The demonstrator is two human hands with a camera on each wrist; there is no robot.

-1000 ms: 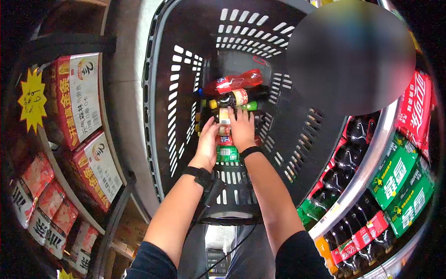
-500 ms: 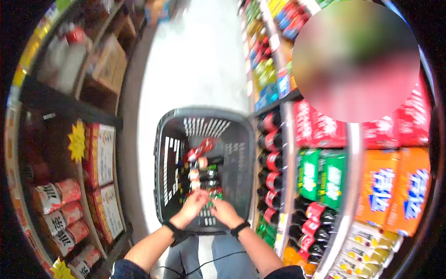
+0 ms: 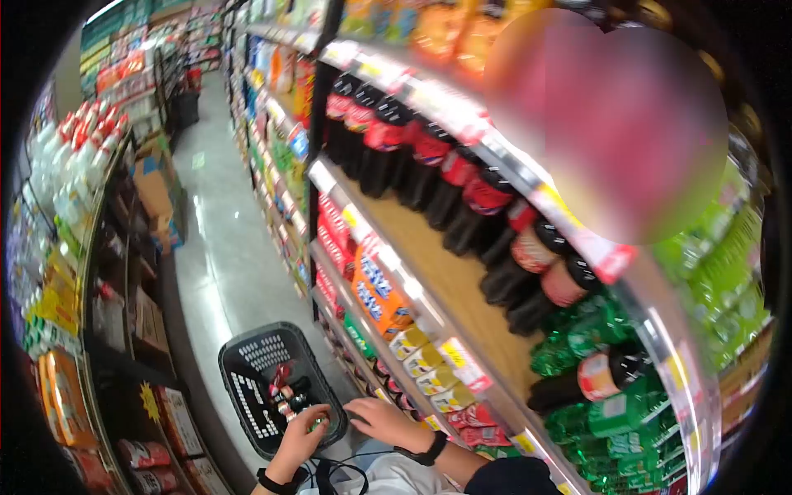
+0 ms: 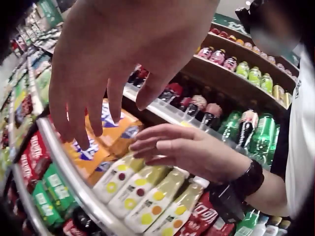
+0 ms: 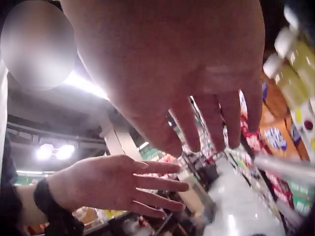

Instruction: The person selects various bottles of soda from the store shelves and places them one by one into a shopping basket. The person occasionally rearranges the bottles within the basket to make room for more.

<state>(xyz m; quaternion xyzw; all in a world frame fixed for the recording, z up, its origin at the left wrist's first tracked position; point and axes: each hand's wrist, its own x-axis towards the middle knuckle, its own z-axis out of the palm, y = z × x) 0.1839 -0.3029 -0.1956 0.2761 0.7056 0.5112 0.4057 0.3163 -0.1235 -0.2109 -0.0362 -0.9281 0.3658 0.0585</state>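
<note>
In the head view both hands hang in the air over the near end of a black basket [image 3: 330, 363] with bottles [image 3: 285, 394] in it. My left hand [image 3: 300, 437] is above the basket's near right part, fingers relaxed and holding nothing. To its right, my right hand [image 3: 388, 422] is raised beside the basket's rim, fingers extended and empty. The left wrist view has the left hand [image 4: 128, 54] large with fingers spread, and the right hand [image 4: 192, 150] beyond it. In the right wrist view the right hand [image 5: 182, 59] is above the left hand [image 5: 115, 184], apart from it.
Shelves of dark cola bottles [image 3: 429, 181], green bottles [image 3: 594, 330] and orange packs [image 3: 378, 289] run along the right. A low shelf with boxes [image 3: 175, 417] stands on the left. Between them the grey floor [image 3: 210, 206] of the aisle leads away.
The head view has swung up and right toward the shelves, so the basket appears smaller and lower left. Both hands have risen out of the basket, away from the bottles.
</note>
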